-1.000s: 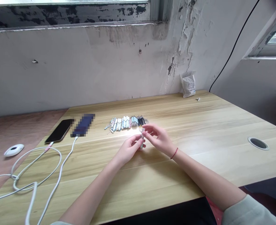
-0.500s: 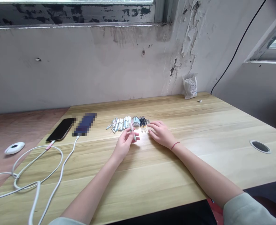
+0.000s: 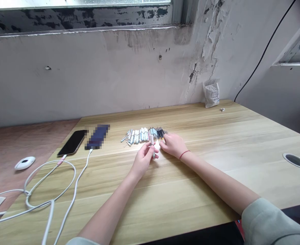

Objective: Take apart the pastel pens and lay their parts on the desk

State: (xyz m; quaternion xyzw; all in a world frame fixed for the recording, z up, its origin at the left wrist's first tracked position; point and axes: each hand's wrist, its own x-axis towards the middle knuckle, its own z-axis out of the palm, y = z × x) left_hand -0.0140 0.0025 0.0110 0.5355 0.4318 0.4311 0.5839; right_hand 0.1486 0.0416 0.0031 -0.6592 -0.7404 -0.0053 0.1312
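Observation:
My left hand (image 3: 144, 159) is closed around a slim pen part (image 3: 152, 140), held upright, with its white upper end rising above the fingers. A row of pen parts lies just behind it: white barrels (image 3: 141, 134), short light-blue pieces (image 3: 153, 132) and thin black refills (image 3: 161, 133) with orange bands. At the right end of the row, my right hand (image 3: 175, 145) rests on the table, its fingers curled down by the refills and some small metallic bits (image 3: 165, 132). The curled fingers hide whatever is between them.
Two phones, one black (image 3: 72, 143) and one dark blue (image 3: 98, 136), lie on the left, with white cables (image 3: 74, 194) looping toward me. Further left is a white oval device (image 3: 24, 163). A white packet (image 3: 211, 94) stands by the wall; a round grommet (image 3: 296, 161) is at right.
My right fingers, spread beside the refills before, have curled in at the right end of the row. My left hand still holds the pen part, slightly closer to the right hand. The view has shifted a little.

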